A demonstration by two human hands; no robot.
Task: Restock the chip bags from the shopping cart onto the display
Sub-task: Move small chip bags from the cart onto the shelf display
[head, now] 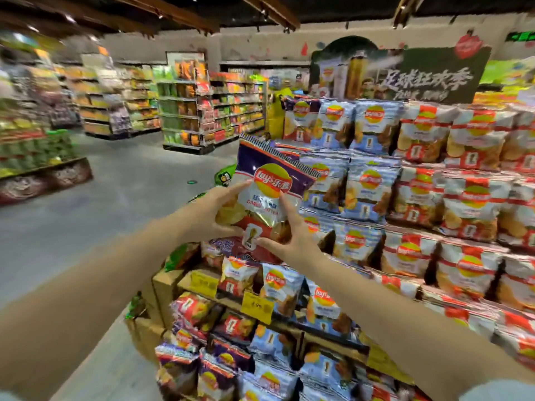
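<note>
Both hands up at the front corner of the display. Left hand holds the chip bag by its left edge — fingers laid along the front, thumb underneath at the lower edge. Right hand spread wide, index finger straight up the bag's front, thumb across its bottom edge; the bag is caught between the two hands.

The bag stands upright, tilted slightly right. Dark purple band with a striped seal along the top, silver-white middle, red panel low down with a gold trophy mark. Round yellow-and-red Lay's logo at the centre; red lettering beneath it partly covered by fingers. Foil creased and shiny.

Bag sits against the tiered display — pale blue bags just right of the hands, red-and-white bags farther right, purple bags below the wrists. Yellow price tags under the right forearm. Dark promotional sign above, beyond the hands.
</note>
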